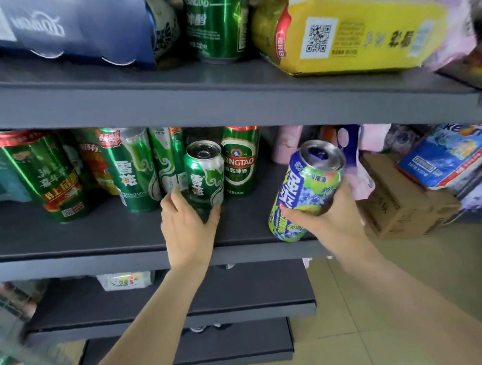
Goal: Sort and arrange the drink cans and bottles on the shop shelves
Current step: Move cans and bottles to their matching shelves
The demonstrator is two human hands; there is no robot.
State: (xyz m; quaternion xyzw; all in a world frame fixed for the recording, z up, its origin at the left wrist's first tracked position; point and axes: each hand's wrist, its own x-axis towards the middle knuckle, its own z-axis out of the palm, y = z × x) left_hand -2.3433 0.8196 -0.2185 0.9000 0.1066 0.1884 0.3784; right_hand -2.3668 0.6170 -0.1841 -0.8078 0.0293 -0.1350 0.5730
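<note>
Middle shelf [87, 233]: bare board along the front edge, ahead of the standing cans, and a free strip to the right of the Tsingtao can [242, 160]. Rear of the shelf closed by a row of tall green cans [132, 169]. Short green can [205, 176], gripped by the left hand [187, 226], stands in front of that row. Upper shelf [223, 105] limits headroom above the can tops. Cardboard box [395, 201] and pink packets [357, 164] block the right end, just beside the right hand [330, 216] holding a tilted blue-green can [307, 185].

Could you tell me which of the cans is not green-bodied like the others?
The blue and lime can, tilted in the right hand off the shelf.
</note>
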